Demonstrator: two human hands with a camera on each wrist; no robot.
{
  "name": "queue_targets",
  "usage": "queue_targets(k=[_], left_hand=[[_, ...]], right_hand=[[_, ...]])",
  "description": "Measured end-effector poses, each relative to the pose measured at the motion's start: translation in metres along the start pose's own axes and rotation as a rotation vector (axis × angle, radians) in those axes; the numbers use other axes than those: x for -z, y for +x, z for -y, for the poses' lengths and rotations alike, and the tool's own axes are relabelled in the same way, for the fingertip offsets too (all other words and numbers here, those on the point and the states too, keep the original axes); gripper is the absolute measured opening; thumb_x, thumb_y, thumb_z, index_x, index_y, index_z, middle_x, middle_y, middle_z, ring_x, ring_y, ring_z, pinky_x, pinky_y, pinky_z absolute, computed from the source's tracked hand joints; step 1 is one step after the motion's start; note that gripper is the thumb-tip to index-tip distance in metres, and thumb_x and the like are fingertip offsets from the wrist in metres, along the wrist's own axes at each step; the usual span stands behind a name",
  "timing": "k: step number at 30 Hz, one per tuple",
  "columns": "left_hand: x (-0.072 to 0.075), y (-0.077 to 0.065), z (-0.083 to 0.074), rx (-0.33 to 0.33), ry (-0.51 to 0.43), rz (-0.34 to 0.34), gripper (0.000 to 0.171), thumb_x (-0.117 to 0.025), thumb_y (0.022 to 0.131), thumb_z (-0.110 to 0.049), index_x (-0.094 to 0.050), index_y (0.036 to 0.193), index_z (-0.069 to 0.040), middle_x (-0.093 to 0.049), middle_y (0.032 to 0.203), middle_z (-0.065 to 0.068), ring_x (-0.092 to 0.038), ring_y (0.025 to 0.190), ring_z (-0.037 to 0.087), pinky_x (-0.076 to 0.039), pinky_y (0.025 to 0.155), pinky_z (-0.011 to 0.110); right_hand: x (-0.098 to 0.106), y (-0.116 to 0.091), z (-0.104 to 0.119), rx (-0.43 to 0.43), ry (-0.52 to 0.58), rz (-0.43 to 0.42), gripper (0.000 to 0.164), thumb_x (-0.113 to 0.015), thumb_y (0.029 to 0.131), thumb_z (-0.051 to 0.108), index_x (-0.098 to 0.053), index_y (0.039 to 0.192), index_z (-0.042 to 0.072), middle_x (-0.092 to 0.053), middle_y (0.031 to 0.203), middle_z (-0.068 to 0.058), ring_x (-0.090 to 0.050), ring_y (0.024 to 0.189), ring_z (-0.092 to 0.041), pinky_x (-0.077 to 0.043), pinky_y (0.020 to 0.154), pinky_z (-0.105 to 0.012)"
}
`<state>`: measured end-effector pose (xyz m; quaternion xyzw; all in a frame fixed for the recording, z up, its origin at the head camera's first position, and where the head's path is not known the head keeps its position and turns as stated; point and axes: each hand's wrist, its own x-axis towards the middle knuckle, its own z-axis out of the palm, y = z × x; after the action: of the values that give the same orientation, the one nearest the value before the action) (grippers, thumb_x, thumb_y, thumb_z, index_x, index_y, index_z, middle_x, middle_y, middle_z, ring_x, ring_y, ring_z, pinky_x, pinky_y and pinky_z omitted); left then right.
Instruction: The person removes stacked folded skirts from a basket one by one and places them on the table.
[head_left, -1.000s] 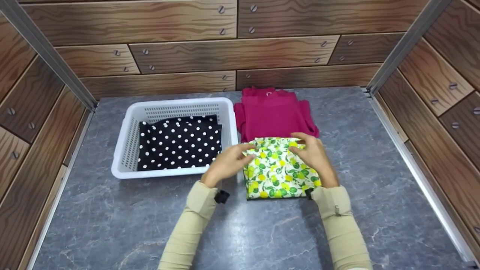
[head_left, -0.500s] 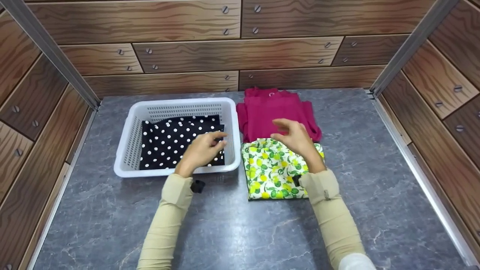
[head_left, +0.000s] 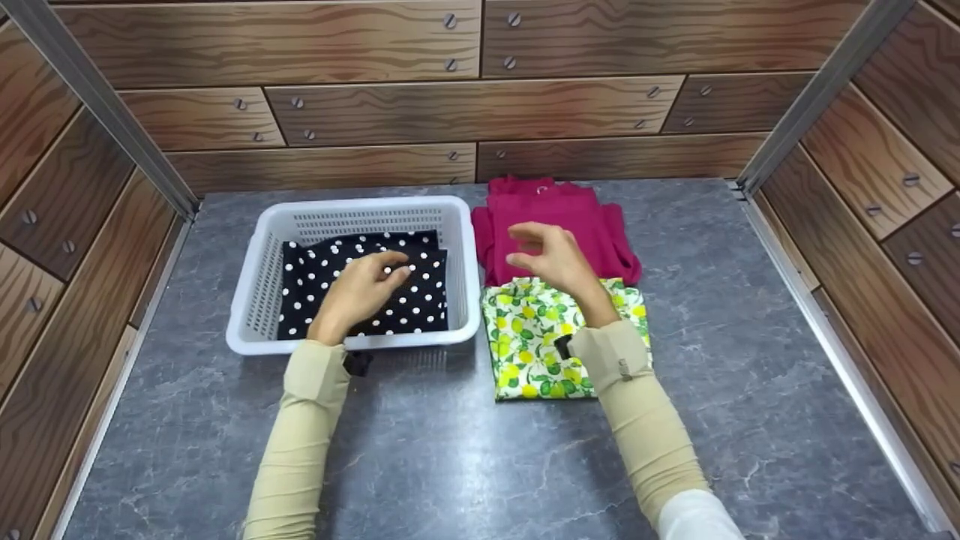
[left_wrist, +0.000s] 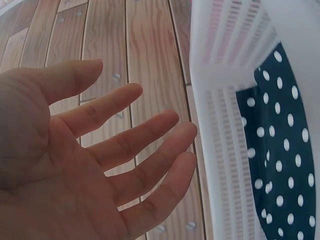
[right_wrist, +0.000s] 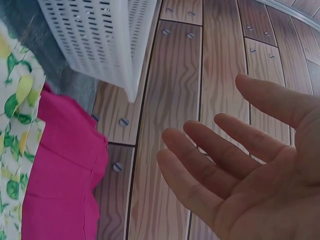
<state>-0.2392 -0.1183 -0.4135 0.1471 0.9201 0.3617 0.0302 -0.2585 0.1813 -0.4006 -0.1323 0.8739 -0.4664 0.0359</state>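
My left hand hovers over the white plastic basket, fingers apart and holding nothing. Inside that basket lies a folded black cloth with white polka dots, partly hidden by the hand. The left wrist view shows the left palm bare beside the basket wall. Above the folded magenta garment is my right hand, relaxed and bare, as the right palm confirms in its wrist view. A folded lemon-print cloth lies in front of the magenta garment, partly under the right forearm.
Wood-patterned panels enclose the back and both sides. Metal rails run along the side edges of the grey marbled tabletop. The basket's right wall stands close beside the two cloths at its right.
Both hands have left the lemon-print cloth and moved left. The left hand now hangs over the basket, and the right over the magenta garment. The basket and cloths stay in place.
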Motion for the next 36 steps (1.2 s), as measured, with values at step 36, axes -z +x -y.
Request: queue_targets(k=[36], left_hand=[[0.057,0.011,0.064,0.238,-0.064,0.007,0.047,-0.051,0.104,-0.019,-0.051,0.138,0.014,-0.057,0.132,0.035,-0.056,0.121,0.045,-0.042,0.105,0.052]], right_hand=[[-0.083,0.066,0.052,-0.197,0.174,0.159,0.042,-0.072,0.091,0.003,-0.062,0.13,-0.007,-0.067,0.123,-0.021,-0.064,0.098,-0.022,-0.056,0.082,-0.031]])
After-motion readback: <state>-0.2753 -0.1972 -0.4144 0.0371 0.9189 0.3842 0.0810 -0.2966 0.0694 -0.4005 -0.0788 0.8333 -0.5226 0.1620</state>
